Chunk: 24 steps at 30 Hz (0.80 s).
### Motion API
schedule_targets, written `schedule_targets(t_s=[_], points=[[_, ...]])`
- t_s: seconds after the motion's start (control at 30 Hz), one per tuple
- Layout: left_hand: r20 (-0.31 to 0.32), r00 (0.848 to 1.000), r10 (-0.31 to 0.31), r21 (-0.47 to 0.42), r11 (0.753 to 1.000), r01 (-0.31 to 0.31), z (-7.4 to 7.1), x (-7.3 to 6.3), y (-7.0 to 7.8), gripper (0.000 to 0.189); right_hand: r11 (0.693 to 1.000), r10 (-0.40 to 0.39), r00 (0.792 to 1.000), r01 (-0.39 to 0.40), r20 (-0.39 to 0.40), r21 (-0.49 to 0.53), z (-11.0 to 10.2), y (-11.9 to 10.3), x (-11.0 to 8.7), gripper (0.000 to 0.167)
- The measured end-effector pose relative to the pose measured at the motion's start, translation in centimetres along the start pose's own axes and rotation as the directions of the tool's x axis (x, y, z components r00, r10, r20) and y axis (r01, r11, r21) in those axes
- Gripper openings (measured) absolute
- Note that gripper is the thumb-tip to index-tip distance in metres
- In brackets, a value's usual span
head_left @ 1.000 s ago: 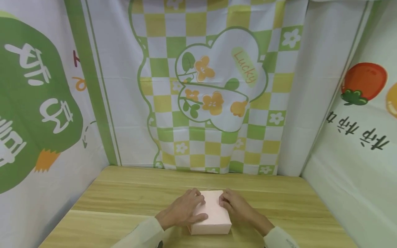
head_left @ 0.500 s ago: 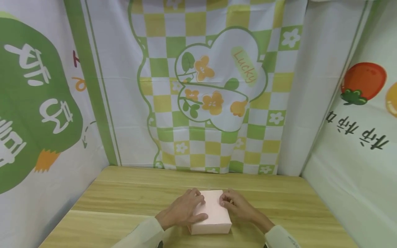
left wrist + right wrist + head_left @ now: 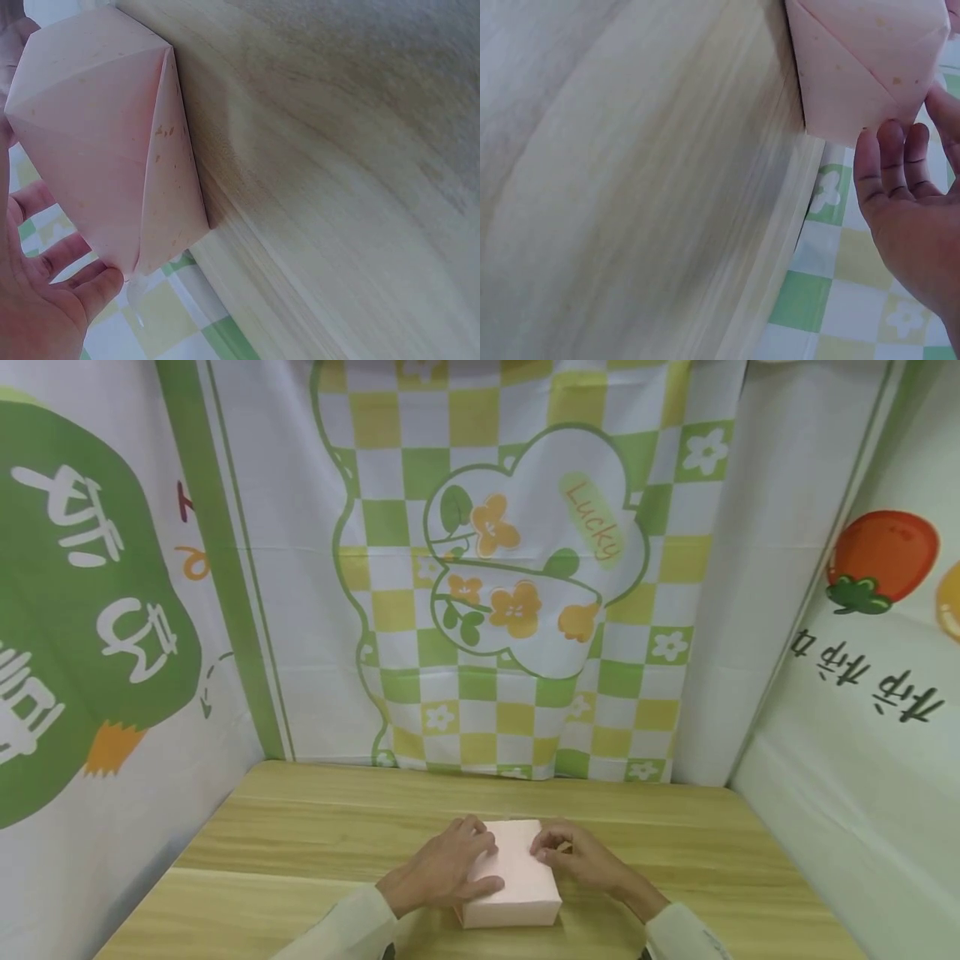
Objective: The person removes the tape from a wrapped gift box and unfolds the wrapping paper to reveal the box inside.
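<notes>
A small pink box (image 3: 517, 872) lies on the wooden table, wrapped in paper. In the left wrist view, the folded end of the wrapped box (image 3: 112, 127) shows creases and gold flecks. My left hand (image 3: 442, 868) holds its left side, thumb and forefinger over the top, other fingertips at the far corner. At the far right edge of the top, my right hand (image 3: 577, 856) pinches with bent thumb and forefinger. The right wrist view shows the other fingers of that right hand (image 3: 915, 217) up against the side of the box (image 3: 862, 67).
The wooden table (image 3: 337, 814) reaches to a green and yellow checkered cloth (image 3: 510, 727) hanging behind it. Printed white cloths hang on the left (image 3: 217, 693) and right (image 3: 847, 777).
The right thumb and forefinger shift slightly at the box's edge, with a small gap opening between them. The left hand and the box stay nearly still.
</notes>
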<state>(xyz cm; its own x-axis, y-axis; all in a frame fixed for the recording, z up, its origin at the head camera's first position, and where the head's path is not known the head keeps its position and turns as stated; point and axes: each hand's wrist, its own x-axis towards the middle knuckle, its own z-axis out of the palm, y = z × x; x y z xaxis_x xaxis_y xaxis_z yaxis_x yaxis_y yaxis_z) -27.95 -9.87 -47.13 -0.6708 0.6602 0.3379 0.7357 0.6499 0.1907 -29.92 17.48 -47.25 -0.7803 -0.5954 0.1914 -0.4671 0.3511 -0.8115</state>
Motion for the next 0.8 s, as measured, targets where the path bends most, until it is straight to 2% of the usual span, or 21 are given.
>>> schedule_targets(t_s=[0.13,0.33,0.47,0.6,0.8], points=[[-0.004,1.000,0.005,0.003,1.000,-0.005,0.1,0.0,0.0,0.041,0.999,-0.020,1.000,0.020,-0.009,-0.043,0.2,0.0,0.0,0.012],[-0.011,1.000,0.001,0.005,1.000,-0.001,0.1,0.0,0.0,0.042,0.998,0.057,0.997,-0.057,0.059,-0.010,-0.1,0.3,-0.2,0.018],[-0.010,1.000,-0.001,0.004,1.000,0.001,0.0,-0.1,0.0,0.043,0.995,0.076,0.992,-0.083,0.104,0.061,-0.3,0.5,-0.2,0.022],[-0.009,1.000,0.008,-0.008,1.000,-0.008,0.0,-0.1,0.0,0.042,0.979,0.082,0.985,-0.108,0.151,0.175,-0.5,0.8,-0.3,0.025],[-0.007,1.000,0.008,-0.006,1.000,-0.008,-0.1,-0.1,0.0,0.042,0.954,0.080,0.981,-0.127,0.177,0.272,-0.9,1.2,-0.4,0.028]])
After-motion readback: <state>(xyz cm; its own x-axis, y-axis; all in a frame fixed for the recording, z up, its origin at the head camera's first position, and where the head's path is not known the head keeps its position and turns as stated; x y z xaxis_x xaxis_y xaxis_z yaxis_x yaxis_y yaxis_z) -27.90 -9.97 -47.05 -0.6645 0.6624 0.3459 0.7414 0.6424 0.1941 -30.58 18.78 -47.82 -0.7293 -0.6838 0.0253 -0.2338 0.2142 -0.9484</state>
